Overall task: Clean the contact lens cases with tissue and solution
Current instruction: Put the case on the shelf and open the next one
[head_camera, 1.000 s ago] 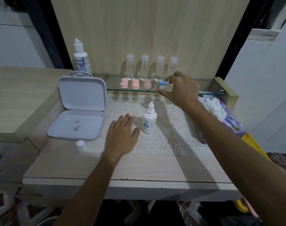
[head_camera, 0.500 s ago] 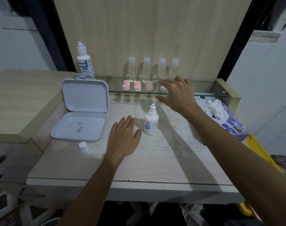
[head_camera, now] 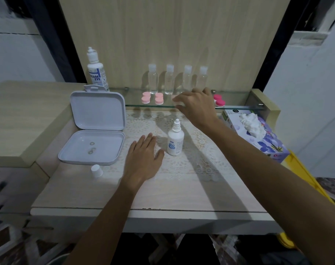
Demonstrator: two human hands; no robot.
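Pale pink lens cases [head_camera: 145, 98] [head_camera: 159, 98] and a deep pink case [head_camera: 219, 100] lie closed on the glass shelf [head_camera: 134, 96]; an uncapped white solution bottle [head_camera: 175, 140] stands upright on the worktop [head_camera: 162, 194], tissue box [head_camera: 258, 134] at right.

tall solution bottle [head_camera: 96, 73] | label reads "EAM EYE" | other txt too small, unreadable

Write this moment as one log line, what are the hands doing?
left hand: flat on lace mat | right hand: reaching over pale pink lens case on glass shelf | small white solution bottle: upright, uncapped
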